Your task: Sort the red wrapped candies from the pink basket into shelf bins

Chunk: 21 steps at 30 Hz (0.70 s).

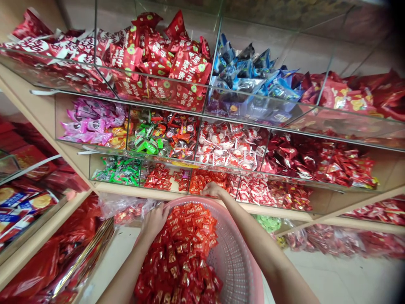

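Observation:
A pink plastic basket stands in front of me. Bright orange-red wrapped candies fill its far part, and darker red wrapped candies lie nearer. My left hand is closed over the basket's left rim. Beyond the far rim, my right hand reaches to a lowest-shelf compartment of orange-red wrapped candies. Its fingers are curled down among them, and what they hold is hidden.
Clear dividers split the shelves. Large red snack bags and blue bags fill the top. Pink-purple candies and green candies sit lower left. A wooden shelf edge runs just beyond the basket.

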Each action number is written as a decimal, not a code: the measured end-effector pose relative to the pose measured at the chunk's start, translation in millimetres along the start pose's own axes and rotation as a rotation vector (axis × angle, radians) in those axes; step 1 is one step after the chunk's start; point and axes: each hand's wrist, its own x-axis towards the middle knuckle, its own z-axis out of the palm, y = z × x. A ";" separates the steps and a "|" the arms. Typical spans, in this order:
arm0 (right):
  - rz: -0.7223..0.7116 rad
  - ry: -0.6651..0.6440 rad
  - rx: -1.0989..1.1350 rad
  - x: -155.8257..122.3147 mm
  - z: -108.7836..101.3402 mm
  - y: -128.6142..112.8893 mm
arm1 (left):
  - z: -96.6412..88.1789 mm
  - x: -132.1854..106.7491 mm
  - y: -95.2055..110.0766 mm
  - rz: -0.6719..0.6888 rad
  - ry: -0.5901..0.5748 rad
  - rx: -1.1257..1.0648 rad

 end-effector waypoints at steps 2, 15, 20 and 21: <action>0.002 -0.003 0.072 -5.3 -3.6 3.5 | 0.2 -0.2 0.1 0.010 0.008 0.009; -0.149 -0.047 0.738 -60.6 -11.3 19.8 | -5.0 -1.8 2.8 -0.003 -0.009 -0.013; -0.122 -0.152 0.710 -96.6 23.8 28.7 | -2.0 -0.5 1.9 -0.003 -0.005 0.000; -0.103 -0.179 0.702 -103.3 33.0 33.1 | -1.1 -0.1 1.5 0.000 -0.001 0.002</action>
